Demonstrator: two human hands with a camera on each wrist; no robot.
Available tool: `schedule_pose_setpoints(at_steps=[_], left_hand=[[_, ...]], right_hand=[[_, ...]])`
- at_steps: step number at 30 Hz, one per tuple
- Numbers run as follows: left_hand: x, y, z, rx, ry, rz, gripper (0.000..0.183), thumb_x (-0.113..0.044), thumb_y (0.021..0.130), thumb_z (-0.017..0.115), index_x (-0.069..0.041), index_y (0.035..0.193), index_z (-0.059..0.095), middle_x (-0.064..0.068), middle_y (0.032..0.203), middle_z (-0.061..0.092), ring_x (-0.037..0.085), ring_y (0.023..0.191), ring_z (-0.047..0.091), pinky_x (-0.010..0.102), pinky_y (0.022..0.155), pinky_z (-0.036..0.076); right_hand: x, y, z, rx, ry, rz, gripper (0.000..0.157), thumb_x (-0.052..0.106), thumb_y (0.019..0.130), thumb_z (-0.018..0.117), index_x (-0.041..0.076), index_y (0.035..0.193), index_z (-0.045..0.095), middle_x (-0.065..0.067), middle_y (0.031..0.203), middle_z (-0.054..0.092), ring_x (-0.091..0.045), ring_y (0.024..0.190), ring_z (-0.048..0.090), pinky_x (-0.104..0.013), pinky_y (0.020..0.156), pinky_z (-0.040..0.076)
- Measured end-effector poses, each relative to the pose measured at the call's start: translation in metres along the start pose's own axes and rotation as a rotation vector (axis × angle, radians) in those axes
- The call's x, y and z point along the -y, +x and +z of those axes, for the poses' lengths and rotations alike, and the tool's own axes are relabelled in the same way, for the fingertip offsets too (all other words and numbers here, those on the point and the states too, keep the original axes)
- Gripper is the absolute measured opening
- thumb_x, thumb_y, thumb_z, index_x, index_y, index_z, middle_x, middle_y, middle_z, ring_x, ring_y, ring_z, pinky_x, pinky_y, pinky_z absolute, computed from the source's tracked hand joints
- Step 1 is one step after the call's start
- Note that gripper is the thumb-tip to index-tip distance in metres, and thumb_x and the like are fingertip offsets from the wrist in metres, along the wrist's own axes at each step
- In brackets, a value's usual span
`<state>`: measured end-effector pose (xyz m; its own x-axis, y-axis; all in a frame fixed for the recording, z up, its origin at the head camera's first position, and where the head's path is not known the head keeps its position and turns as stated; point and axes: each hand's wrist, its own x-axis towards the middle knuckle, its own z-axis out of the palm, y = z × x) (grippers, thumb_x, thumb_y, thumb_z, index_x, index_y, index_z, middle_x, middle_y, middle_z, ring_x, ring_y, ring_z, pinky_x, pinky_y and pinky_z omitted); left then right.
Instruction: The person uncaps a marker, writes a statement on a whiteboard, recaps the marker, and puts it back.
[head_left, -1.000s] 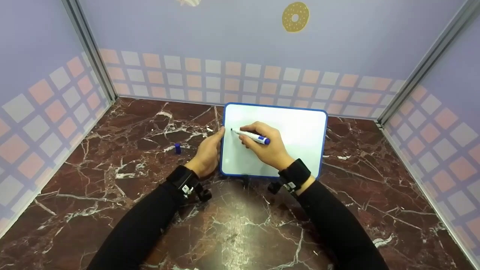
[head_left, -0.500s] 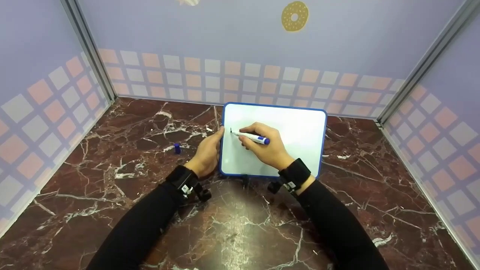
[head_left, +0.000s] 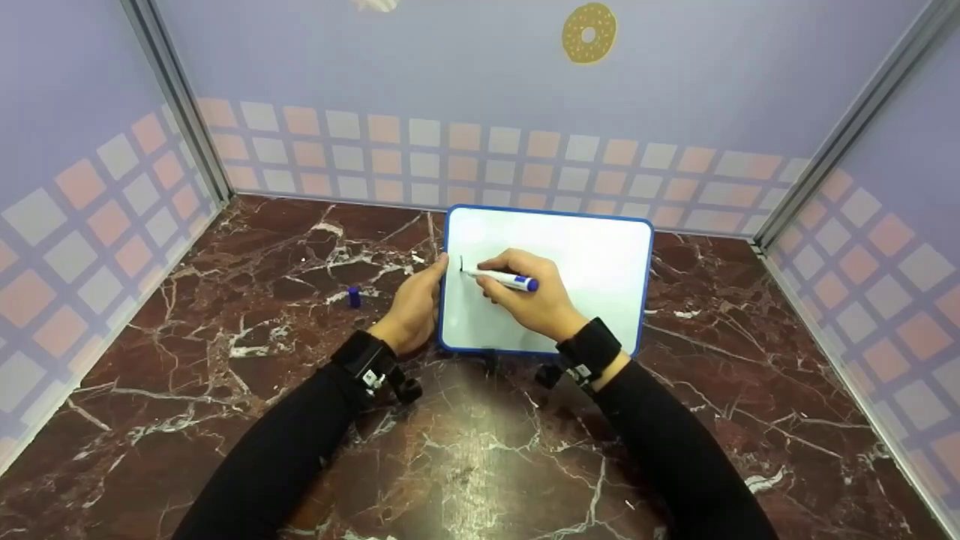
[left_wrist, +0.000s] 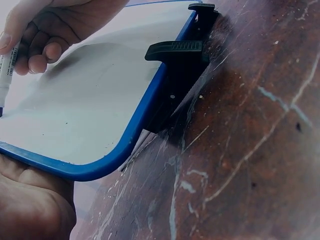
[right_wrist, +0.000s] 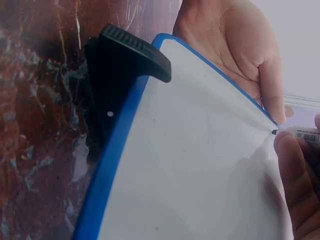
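Note:
A whiteboard (head_left: pixel 592 255) with a blue frame leans back on the table, its lower edge held in a black stand (left_wrist: pixel 177 70). My left hand (head_left: pixel 412 311) holds the board's left edge, thumb at the frame and its other fingers hidden behind. Between thumb and fingers, my right hand (head_left: pixel 538 292) pinches a white marker (head_left: pixel 506 280) with a blue end. The marker's dark tip (right_wrist: pixel 274 132) touches the board near its left side. A short dark upright stroke (head_left: pixel 461 262) runs above the tip.
A blue marker cap (head_left: pixel 354 297) stands on the dark red marbled table (head_left: pixel 247 442), left of my left hand. Lilac wall panels (head_left: pixel 315 60) with pink and white squares enclose the back and both sides. Each wrist wears a black camera strap (head_left: pixel 591 349).
The marker tip has moved slightly down the board with my right hand, and the dark stroke has grown from a dot to a short line. My left hand stays on the edge.

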<state>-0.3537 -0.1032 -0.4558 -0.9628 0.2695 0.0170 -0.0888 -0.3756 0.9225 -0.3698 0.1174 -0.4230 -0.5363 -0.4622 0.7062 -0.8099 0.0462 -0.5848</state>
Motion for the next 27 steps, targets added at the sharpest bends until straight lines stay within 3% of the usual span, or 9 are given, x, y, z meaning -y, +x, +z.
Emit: schedule_pose_setpoints(at_steps=[9,27], left_hand=[[-0.0006,0.0005,0.001,-0.001,-0.03,-0.013,0.054,-0.045,0.121,0.04,0.0,0.142,0.062,0.015,0.123,0.076,0.03,0.113,0.076,0.049,0.098,0.065],[-0.0004,-0.001,-0.0001,0.002,-0.025,-0.018,0.058,-0.049,0.121,0.04,-0.001,0.142,0.062,0.018,0.124,0.076,0.031,0.113,0.076,0.05,0.096,0.065]], right_hand=[[-0.0001,-0.0002,-0.0007,0.028,-0.008,-0.016,0.009,0.0,0.104,0.078,-0.004,0.112,0.079,-0.008,0.091,0.08,-0.02,0.076,0.077,-0.03,0.066,0.064],[0.0019,-0.0024,0.0024,0.055,0.006,-0.012,0.009,-0.007,0.098,0.08,-0.003,0.106,0.08,-0.01,0.085,0.079,-0.019,0.07,0.074,-0.022,0.064,0.059]])
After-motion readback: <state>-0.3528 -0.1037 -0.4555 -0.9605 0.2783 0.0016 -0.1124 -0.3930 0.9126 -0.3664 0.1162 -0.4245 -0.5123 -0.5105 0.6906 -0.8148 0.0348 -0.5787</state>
